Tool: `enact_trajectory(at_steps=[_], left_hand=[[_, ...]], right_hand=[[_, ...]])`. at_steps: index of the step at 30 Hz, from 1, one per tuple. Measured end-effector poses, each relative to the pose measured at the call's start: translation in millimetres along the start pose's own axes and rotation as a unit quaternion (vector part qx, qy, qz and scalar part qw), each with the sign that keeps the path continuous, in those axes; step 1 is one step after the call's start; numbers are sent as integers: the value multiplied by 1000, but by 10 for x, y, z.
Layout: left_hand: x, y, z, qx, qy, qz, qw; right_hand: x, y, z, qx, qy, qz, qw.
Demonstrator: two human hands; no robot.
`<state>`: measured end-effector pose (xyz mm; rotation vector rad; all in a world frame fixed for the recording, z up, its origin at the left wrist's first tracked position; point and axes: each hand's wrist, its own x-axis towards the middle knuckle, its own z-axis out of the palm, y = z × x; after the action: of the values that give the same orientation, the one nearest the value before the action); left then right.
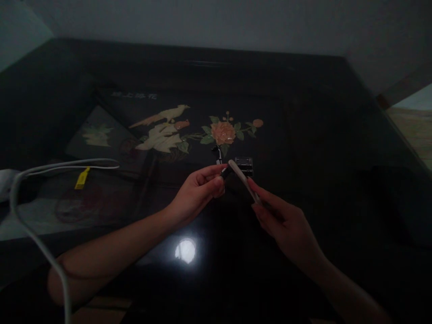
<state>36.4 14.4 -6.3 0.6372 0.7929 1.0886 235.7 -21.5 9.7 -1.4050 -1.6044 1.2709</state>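
Over the dark glossy table, my left hand [204, 186] pinches a small dark piece [225, 172] between thumb and fingertips. A slim, pale, slightly curved strip [241, 175] is in my right hand [283, 218], closed on its lower end. Its upper end meets or overlaps the dark piece; I cannot tell if they are joined. Just beyond my left fingertips is a small black-and-white item [218, 155], too small to name. Behind the strip lies a small clear case [245, 164], partly hidden.
The black tabletop [320, 135] bears a bird picture [162, 130] and a flower picture [223, 132]. A white cable [40, 243] loops along the left side near my forearm, with a yellow tag [82, 178] beside it. A grey wall [209, 22] stands behind.
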Motion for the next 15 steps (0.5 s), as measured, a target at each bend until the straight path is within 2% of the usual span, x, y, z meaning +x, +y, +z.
enact_trajectory(at_steps=[10, 15], left_hand=[[18, 39, 23, -11, -11, -3, 1000], [21, 30, 26, -13, -8, -1, 1000]], right_hand=[[-79, -41, 27, 17, -45, -13, 999], [-75, -48, 18, 8, -44, -19, 999]])
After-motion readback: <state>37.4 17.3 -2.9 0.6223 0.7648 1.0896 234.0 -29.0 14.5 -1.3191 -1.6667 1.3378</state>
